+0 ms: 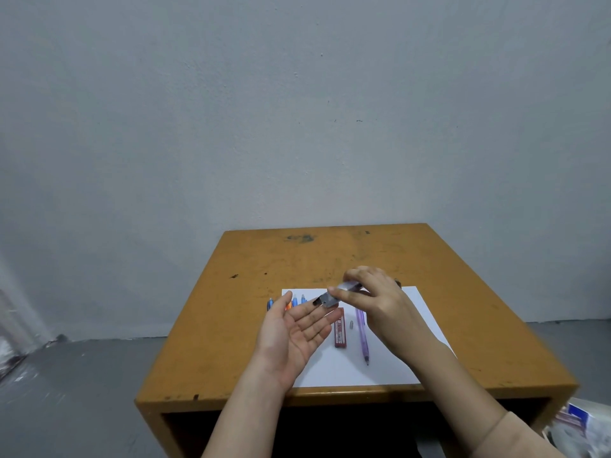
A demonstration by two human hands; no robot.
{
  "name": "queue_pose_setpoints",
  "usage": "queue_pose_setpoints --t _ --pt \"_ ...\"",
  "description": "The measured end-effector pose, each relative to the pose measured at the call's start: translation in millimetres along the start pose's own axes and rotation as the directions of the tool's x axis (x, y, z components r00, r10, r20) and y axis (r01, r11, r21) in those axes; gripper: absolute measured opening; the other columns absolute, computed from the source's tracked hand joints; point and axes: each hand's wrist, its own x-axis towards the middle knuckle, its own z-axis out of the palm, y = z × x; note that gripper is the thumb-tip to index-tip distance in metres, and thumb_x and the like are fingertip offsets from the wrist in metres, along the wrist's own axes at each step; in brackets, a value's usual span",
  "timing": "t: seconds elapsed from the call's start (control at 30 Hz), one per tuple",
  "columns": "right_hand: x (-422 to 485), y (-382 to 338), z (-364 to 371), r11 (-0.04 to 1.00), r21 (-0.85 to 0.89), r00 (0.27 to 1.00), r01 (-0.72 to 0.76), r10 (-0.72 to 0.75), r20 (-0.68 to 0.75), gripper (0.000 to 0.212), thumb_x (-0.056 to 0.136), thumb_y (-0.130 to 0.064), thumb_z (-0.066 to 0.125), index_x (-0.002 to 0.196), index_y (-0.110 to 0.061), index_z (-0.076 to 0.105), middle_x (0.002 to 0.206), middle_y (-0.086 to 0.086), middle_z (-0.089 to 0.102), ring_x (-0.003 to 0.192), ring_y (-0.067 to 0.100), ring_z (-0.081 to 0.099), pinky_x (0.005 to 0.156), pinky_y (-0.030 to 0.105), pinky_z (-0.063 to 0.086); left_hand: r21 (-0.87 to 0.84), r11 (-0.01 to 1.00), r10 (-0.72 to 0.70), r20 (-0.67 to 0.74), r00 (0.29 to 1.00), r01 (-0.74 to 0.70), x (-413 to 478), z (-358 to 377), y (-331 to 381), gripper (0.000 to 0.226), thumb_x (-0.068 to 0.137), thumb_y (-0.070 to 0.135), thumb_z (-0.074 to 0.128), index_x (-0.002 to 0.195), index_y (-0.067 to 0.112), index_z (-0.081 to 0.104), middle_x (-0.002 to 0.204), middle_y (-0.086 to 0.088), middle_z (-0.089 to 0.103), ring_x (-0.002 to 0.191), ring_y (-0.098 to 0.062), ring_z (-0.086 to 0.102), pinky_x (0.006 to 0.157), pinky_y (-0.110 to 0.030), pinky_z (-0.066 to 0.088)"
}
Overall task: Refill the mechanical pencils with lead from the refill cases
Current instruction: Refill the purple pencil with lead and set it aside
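Over a white paper sheet [347, 368] on the yellow-brown tabletop [231, 325], the right hand [380, 299] grips a grey translucent lead refill case [337, 294] tilted above the open, upturned left hand [297, 328], with a dark red refill case [340, 327] and a purple mechanical pencil [362, 332] lying just right of that palm.

- The pencils [295, 300] are mostly hidden behind the left hand [294, 328].
- The grey case [337, 292] in the right hand [380, 302] is blurred.
- Print on the red case [339, 327] is too small to read.
- The clutter [572, 424] at lower right is cut off.
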Motion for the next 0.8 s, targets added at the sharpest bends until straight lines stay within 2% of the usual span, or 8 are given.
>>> queue_pose_setpoints --t 0.07,0.2,0.3,0.43,0.63,0.8 --pt "0 1 1 1.000 0.001 1.000 -0.010 0.010 0.005 0.066 0.060 0.023 0.072 0.112 -0.017 0.070 0.102 0.010 0.063 0.098 0.022 0.052 0.079 0.026 0.036 -0.002 1.000 -0.006 0.003 1.000 0.006 0 0 0 0.055 0.100 0.039 0.032 0.120 -0.007 0.056 0.111 -0.021 0.067 0.098 -0.031 0.068 0.082 -0.033 0.049" --pt "-2 0 0 1.000 0.019 1.000 -0.014 0.014 0.010 0.082 0.059 0.026 0.068 0.127 -0.019 0.061 0.104 0.008 0.061 0.100 0.019 0.050 0.077 0.031 0.043 -0.043 0.999 -0.005 0.007 1.000 0.005 1 -1 1 0.053 0.100 0.038 0.035 0.121 -0.007 0.055 0.111 -0.023 0.067 0.096 -0.032 0.069 0.080 -0.034 0.049" --pt "-3 0 1 0.999 0.032 0.999 -0.030 0.029 0.020 0.071 0.060 0.024 0.071 0.117 -0.019 0.068 0.104 0.010 0.063 0.099 0.021 0.052 0.075 0.033 0.046 -0.032 0.999 -0.008 0.018 1.000 0.008 0 0 1 0.052 0.100 0.037 0.035 0.119 -0.006 0.057 0.110 -0.022 0.068 0.097 -0.031 0.069 0.080 -0.034 0.049" --pt "-6 0 2 0.995 0.070 0.996 -0.077 0.074 0.051 0.075 0.059 0.026 0.067 0.118 -0.021 0.067 0.107 0.011 0.062 0.095 0.024 0.057 0.073 0.032 0.047 -0.041 0.999 -0.007 0.029 1.000 0.009 -1 0 1 0.047 0.100 0.034 0.036 0.117 -0.006 0.058 0.108 -0.021 0.068 0.095 -0.031 0.069 0.081 -0.033 0.049" --pt "-10 -5 3 0.975 0.153 0.987 -0.162 0.157 0.047 0.074 0.061 0.026 0.068 0.118 -0.021 0.067 0.107 0.012 0.062 0.099 0.013 0.046 0.075 0.024 0.046 -0.029 1.000 0.006 0.036 0.999 -0.005 0 -2 2 0.037 0.099 0.025 0.042 0.114 -0.004 0.058 0.110 -0.022 0.067 0.097 -0.032 0.068 0.083 -0.034 0.050" --pt "-11 -7 6 0.966 0.174 0.982 -0.190 0.189 0.022 0.073 0.061 0.027 0.067 0.117 -0.019 0.068 0.106 0.013 0.062 0.099 0.014 0.047 0.074 0.027 0.049 0.105 0.988 0.116 -0.025 0.993 -0.113 2 -4 -1 0.028 0.096 0.018 0.048 0.108 -0.003 0.062 0.100 -0.017 0.072 0.092 -0.026 0.071 0.078 -0.029 0.051"
